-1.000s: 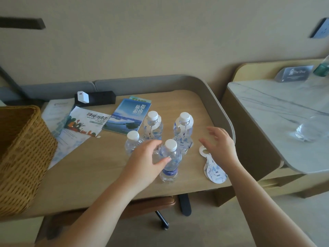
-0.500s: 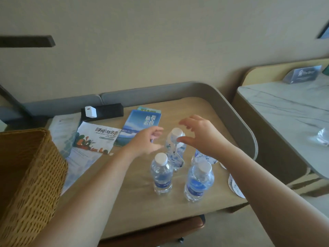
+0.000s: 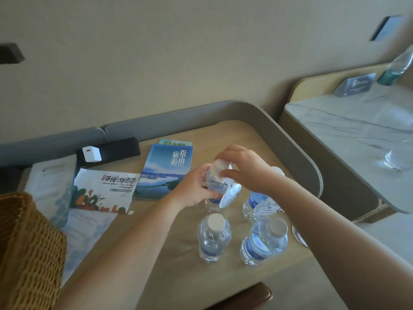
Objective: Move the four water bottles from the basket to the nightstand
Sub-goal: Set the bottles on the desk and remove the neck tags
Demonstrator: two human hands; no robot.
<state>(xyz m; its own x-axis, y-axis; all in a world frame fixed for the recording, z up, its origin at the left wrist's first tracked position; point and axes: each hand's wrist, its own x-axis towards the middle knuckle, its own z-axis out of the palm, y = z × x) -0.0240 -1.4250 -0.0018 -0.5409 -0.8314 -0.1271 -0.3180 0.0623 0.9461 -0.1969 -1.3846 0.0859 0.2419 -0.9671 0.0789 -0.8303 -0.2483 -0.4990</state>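
Observation:
Several clear water bottles with white caps stand close together on the wooden table top (image 3: pixel 169 271). My left hand (image 3: pixel 192 190) is wrapped around the back-left bottle (image 3: pixel 213 186). My right hand (image 3: pixel 244 170) pinches the white paper neck tag (image 3: pixel 230 192) at that bottle's cap, and the tag hangs tilted off the neck. The back-right bottle (image 3: pixel 259 205) is partly hidden behind my right wrist. The front-left bottle (image 3: pixel 213 239) and the front-right bottle (image 3: pixel 264 243) stand free. The wicker basket (image 3: pixel 26 247) is at the lower left.
A blue booklet (image 3: pixel 168 173), a map leaflet (image 3: pixel 105 190) and papers lie at the table's left and back. A white charger (image 3: pixel 91 154) sits on a black box. A marble-topped unit (image 3: pixel 348 135) to the right holds a glass (image 3: pixel 399 158), a sign (image 3: pixel 355 83) and a green-labelled bottle (image 3: pixel 395 69).
My left hand has closed around the back-left bottle. My right hand has come down onto that bottle's cap and taken hold of its paper tag.

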